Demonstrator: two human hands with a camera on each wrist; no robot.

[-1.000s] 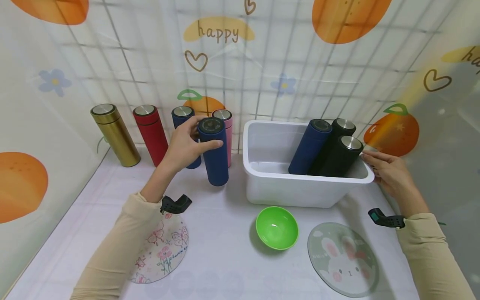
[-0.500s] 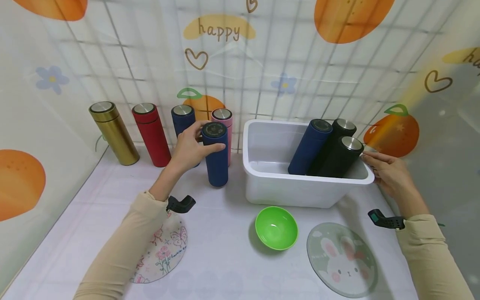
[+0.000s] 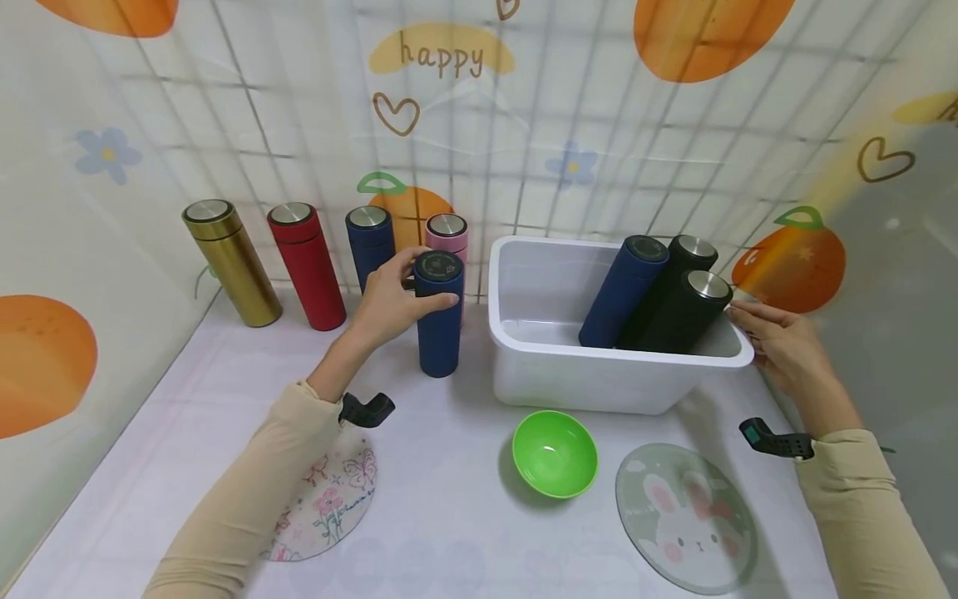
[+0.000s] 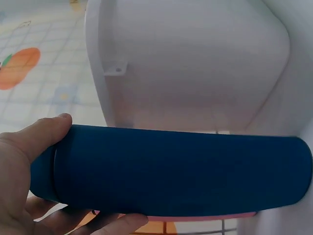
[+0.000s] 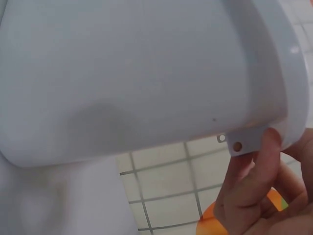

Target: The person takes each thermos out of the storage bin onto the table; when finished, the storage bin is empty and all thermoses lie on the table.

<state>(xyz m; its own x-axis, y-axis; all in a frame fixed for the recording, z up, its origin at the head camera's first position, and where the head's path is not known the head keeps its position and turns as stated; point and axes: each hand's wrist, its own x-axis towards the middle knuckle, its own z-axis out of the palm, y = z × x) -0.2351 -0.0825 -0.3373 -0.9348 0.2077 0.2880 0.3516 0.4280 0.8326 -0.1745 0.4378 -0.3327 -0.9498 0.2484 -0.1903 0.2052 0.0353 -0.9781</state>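
My left hand (image 3: pixel 392 299) grips a blue thermos bottle (image 3: pixel 440 333) near its lid, thumb on one side and fingers round the other. The bottle stands nearly upright left of the white bin (image 3: pixel 576 378); in the left wrist view the blue bottle (image 4: pixel 181 171) lies across the picture before the bin's end wall (image 4: pixel 195 63). At the bin's right end, my right hand (image 3: pixel 786 345) holds the rim. In the right wrist view, fingers (image 5: pixel 268 156) pinch around a small tab under that rim. Another blue bottle (image 3: pixel 624 291) and two black bottles (image 3: pixel 674 320) lean inside the bin.
Along the back stand a gold bottle (image 3: pixel 235 270), a red bottle (image 3: pixel 308 270), a dark blue bottle (image 3: pixel 370 245) and a pink bottle (image 3: pixel 447 229). In front are a green bowl (image 3: pixel 555 454), a rabbit mat (image 3: pixel 688 524) and a floral mat (image 3: pixel 333 507), partly under the left sleeve.
My left hand has shifted a little right and towards me with the blue bottle, whose top has come more upright. The right hand keeps its place on the bin.
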